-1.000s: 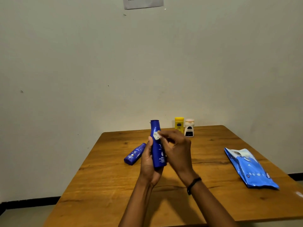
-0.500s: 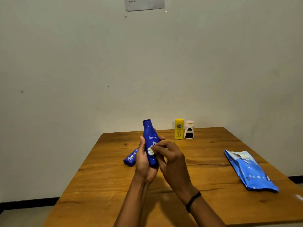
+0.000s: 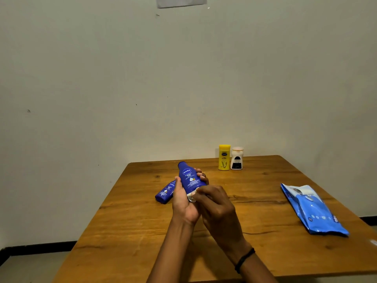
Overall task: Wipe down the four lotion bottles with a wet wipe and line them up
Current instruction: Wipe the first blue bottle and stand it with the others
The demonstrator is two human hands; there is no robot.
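Nearest the camera, two bare forearms reach out over the table, the right one with a dark band round its wrist. The right hand lies just right of the left hand, the two touching. The right hand's fingers are curled and pinch a small bunched white wipe against the lower end of the big bottle. Only a scrap of the wipe shows between the two hands.

The left hand grips the big bottle from below and behind: the thumb lies along the bottle's left side and the fingertips curl round its right side. The bottle is dark blue, held above the table, and tilted so that its cap points up, away and a little left. Its label faces the camera.

Just left of the left hand, partly hidden behind it, the small bottle, also dark blue, lies on its side on the table.

Well to the right, near the table's right edge, a blue pack of wipes lies flat, its white flap end turned toward the far side.

At the table's far edge the yellow bottle and the white bottle stand upright side by side, very close or touching, the yellow one on the left. The white one has a pale cap and a dark label.

Behind the table rises a plain pale wall, with the lower edge of a sheet of paper stuck at the top of the view.
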